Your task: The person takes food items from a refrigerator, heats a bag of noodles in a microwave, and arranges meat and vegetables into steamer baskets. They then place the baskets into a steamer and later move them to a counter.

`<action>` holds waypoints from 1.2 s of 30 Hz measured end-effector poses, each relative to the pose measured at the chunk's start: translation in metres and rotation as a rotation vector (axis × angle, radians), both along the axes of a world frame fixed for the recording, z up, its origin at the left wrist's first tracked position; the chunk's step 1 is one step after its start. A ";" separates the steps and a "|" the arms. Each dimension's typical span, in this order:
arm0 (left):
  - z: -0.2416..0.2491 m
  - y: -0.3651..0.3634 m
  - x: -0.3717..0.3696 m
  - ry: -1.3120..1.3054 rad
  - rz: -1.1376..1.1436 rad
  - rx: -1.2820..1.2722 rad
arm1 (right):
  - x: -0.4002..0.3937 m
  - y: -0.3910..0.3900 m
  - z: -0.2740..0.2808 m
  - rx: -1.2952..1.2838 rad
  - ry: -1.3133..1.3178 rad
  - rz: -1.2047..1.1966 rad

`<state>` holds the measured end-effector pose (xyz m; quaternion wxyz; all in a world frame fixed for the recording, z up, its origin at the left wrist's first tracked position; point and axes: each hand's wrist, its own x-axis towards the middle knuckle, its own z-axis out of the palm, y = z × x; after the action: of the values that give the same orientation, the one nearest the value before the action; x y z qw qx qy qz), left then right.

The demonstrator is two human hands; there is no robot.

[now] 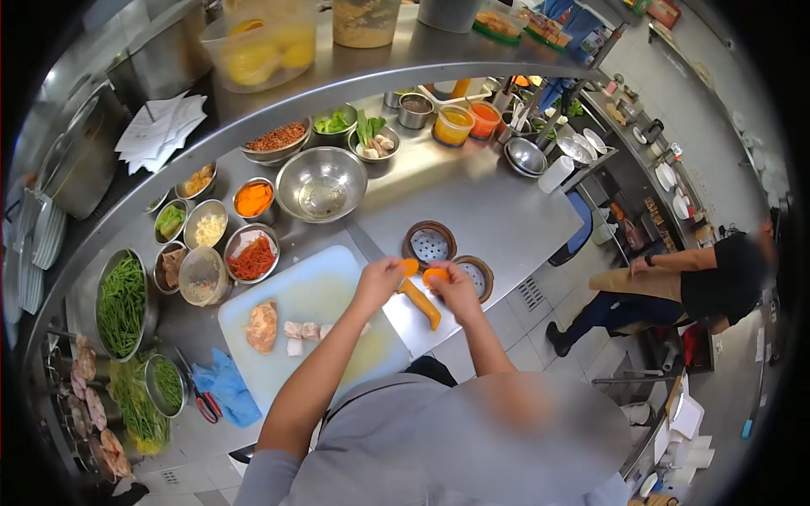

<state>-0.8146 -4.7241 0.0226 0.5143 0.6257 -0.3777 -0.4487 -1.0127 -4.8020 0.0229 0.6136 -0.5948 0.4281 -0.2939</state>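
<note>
Pinched between fingertips, one orange slice sits in the left hand and another orange piece in the right hand; nearby lie a curved orange-brown piece, two round steamers and the cutting board.

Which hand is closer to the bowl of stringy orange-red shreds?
The left hand. It is right of the bowl, across a corner of the cutting board. The right hand is farther right, beside a round basket.
</note>
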 end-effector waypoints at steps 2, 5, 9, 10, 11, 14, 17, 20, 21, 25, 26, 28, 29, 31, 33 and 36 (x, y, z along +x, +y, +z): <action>-0.031 -0.050 -0.006 -0.356 0.015 -0.153 | -0.017 -0.034 -0.002 -0.052 0.024 -0.013; -0.025 -0.100 -0.019 -0.607 0.007 -0.170 | -0.030 -0.085 -0.009 -0.244 0.167 -0.007; -0.004 -0.128 -0.034 -0.754 0.033 0.000 | -0.012 -0.128 -0.011 -0.477 0.355 0.153; -0.012 -0.136 -0.034 -0.753 0.038 0.011 | -0.006 -0.137 -0.013 -0.548 0.458 0.265; -0.019 -0.141 -0.032 -0.877 -0.033 -0.001 | -0.001 -0.143 -0.016 -0.619 0.559 0.378; -0.026 -0.140 -0.038 -1.054 -0.081 0.005 | 0.006 -0.151 -0.019 -0.701 0.643 0.496; -0.029 -0.129 -0.046 -1.140 -0.037 -0.003 | 0.005 -0.162 -0.022 -0.838 0.627 0.556; -0.032 -0.116 -0.054 -1.136 0.030 0.007 | 0.003 -0.160 -0.003 -0.785 0.604 0.548; -0.032 -0.113 -0.056 -1.108 0.056 0.027 | 0.004 -0.159 0.003 -0.728 0.628 0.505; -0.028 -0.113 -0.055 -1.077 0.076 0.175 | 0.013 -0.171 -0.004 -0.717 0.753 0.580; -0.027 -0.114 -0.056 -1.093 0.058 0.212 | 0.014 -0.170 -0.006 -0.841 0.760 0.598; -0.029 -0.116 -0.058 -1.104 0.049 0.252 | 0.014 -0.170 -0.011 -0.972 0.764 0.623; -0.030 -0.115 -0.058 -1.101 0.054 0.257 | 0.014 -0.169 -0.014 -0.993 0.726 0.607; -0.031 -0.113 -0.059 -1.098 0.068 0.268 | 0.015 -0.165 -0.014 -1.016 0.681 0.599; -0.029 -0.112 -0.061 -1.097 0.064 0.227 | 0.013 -0.163 -0.010 -1.029 0.722 0.511; -0.030 -0.107 -0.062 -1.078 0.074 0.196 | 0.012 -0.170 -0.026 -1.046 0.683 0.496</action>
<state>-0.8763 -4.8309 -0.0074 0.2027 0.8248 -0.5218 -0.0793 -1.0007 -4.9720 -0.0030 0.1241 -0.9541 0.2500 -0.1082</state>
